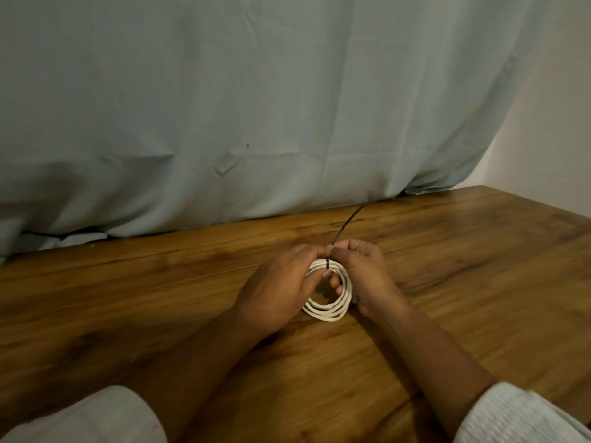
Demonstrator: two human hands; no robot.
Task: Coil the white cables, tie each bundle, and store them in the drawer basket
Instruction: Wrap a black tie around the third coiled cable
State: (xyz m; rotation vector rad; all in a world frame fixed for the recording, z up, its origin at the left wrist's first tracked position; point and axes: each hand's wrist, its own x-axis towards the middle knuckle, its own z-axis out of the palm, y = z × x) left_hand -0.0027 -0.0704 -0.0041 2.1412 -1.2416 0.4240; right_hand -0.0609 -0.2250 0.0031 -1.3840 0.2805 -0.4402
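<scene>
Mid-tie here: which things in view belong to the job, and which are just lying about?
Job: coiled white cable; thin black tie strap around it; left hand gripping the coil; right hand pinching the strap's tail.
Lying about: brown wooden table; pale green cloth backdrop; white wall.

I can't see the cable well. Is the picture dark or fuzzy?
Head view: dim, warm light, slightly soft; the white cable coil shows clearly; the thin black tie blurs toward its tip; faint glare on the table at far right; the sleeves at the bottom corners are fuzziest.
</scene>
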